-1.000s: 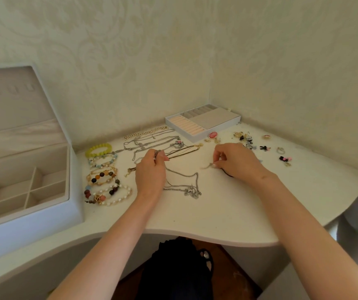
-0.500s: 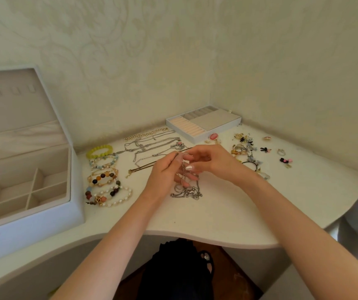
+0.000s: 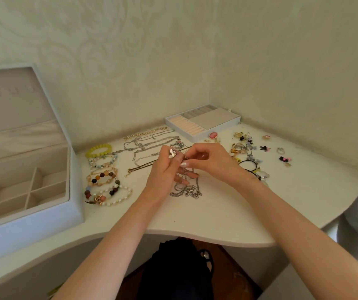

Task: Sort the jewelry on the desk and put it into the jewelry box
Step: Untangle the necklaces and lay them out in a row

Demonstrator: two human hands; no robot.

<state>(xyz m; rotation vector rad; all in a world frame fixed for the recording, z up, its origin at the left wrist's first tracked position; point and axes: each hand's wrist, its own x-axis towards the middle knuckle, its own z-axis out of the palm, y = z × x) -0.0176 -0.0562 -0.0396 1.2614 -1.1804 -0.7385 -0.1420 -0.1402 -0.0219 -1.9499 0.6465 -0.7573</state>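
Over the tabletop's (image 3: pixel 217 224) middle, the left hand (image 3: pixel 165 169) and right hand (image 3: pixel 212 163) are pinching a silver chain necklace (image 3: pixel 187 190); bracelets (image 3: pixel 104 180) and earrings (image 3: pixel 244 146) are lying outside the left-edge jewelry box (image 3: pixel 33 213), storing seemingly unbegun

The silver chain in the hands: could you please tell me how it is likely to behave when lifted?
Probably floppy: the silver chain hangs slack from the left hand and right hand, its lower part heaped on the desk. It looks thin, so likely light. The heaped loops might tangle as it rises.
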